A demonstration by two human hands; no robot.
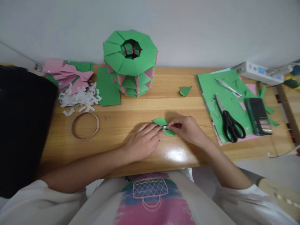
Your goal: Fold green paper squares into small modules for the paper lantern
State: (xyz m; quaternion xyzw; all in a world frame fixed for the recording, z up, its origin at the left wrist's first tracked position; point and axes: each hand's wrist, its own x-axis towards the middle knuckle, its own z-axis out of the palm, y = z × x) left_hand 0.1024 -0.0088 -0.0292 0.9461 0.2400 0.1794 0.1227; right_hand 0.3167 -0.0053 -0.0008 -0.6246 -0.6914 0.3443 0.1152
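A small folded green paper piece (161, 122) lies on the wooden table (131, 150) in front of me. My left hand (142, 141) rests flat on the table, fingers stretched out and pressing the paper's left edge. My right hand (186, 128) is pinched on the same piece, with a small white bit showing at its fingertips. Behind them stands a tall ring-shaped structure of folded green and pink paper (130, 62).
Another small green folded piece (185, 91) lies further back. At right, black scissors (228, 120), a pen (228, 87) and a dark stapler-like tool (259, 116) lie on green sheets (211, 84). At left: a tape ring (85, 125), white paper strips (78, 98), pink folded paper (67, 75), a green sheet (107, 87).
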